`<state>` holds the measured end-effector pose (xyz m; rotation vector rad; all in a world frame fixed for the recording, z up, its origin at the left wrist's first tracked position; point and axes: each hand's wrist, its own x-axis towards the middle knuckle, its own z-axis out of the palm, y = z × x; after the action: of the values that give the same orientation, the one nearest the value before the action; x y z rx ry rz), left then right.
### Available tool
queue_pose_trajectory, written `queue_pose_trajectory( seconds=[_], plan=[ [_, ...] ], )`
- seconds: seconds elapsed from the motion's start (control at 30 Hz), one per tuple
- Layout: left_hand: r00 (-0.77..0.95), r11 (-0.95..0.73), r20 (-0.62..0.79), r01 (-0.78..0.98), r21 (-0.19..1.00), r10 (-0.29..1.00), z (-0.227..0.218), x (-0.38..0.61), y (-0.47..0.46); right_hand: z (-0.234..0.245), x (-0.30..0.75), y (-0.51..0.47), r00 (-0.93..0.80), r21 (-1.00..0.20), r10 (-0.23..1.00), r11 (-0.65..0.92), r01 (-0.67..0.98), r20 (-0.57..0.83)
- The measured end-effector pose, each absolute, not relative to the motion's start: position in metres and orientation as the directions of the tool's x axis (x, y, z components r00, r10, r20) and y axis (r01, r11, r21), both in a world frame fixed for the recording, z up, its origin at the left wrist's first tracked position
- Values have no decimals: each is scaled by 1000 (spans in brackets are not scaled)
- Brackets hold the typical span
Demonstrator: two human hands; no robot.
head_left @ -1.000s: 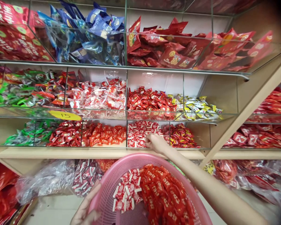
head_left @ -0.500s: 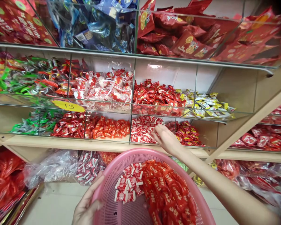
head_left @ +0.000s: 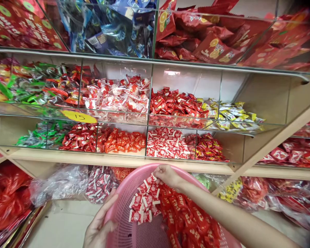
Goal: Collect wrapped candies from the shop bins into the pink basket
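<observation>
My left hand (head_left: pixel 99 222) grips the left rim of a pink plastic basket (head_left: pixel 119 203), thumb inside and fingers partly hidden by the wall. Over the basket's far side is my right hand (head_left: pixel 167 176), its fingers pinched on a small red-and-white wrapped candy (head_left: pixel 152 178). Just below it, a heap of the same red-and-white candies (head_left: pixel 142 203) lies in the basket's left half. Orange-red wrapped candies (head_left: pixel 188 220) fill the right half, partly covered by my right forearm.
Ahead stands a shelf (head_left: pixel 113 158) with clear dividers. Its low compartment holds red-and-white candies (head_left: pixel 166 143), beside orange-red candies (head_left: pixel 125 140). A yellow price tag (head_left: pixel 79 116) hangs above. Plastic bags of candy (head_left: pixel 100 182) sit underneath, and a red bag (head_left: pixel 7 196) is at left.
My right hand has come back from the red-and-white candy compartment, moving down and left to above the basket. My left hand still holds the rim. The view has shifted slightly.
</observation>
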<state>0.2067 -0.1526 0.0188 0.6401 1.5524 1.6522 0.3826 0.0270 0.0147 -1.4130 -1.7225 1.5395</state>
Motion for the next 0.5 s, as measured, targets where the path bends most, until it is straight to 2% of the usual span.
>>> queue_pose_trajectory(
  seconds=[0.13, 0.27, 0.33, 0.4, 0.5],
  plan=[
    [-531, 70, -162, -189, 979, 832, 15, 201, -153, 11, 372, 30, -368, -887, 872, -143, 440, -323],
    [-469, 119, -191, -179, 977, 862, 9, 192, -153, 10, 370, 28, -369, -854, 885, -58, 516, -283],
    [-472, 113, -185, -176, 978, 862, 7, 190, -154, 16, 375, 28, -365, -829, 912, 53, 557, -187],
    [-480, 112, -185, -177, 978, 858, 5, 190, -153, 29, 384, 31, -398, -774, 917, 235, 589, -24],
    [-483, 114, -189, -181, 977, 855, 3, 190, -153, 57, 406, 43, -513, -668, 836, 497, 554, 196]
  ],
)
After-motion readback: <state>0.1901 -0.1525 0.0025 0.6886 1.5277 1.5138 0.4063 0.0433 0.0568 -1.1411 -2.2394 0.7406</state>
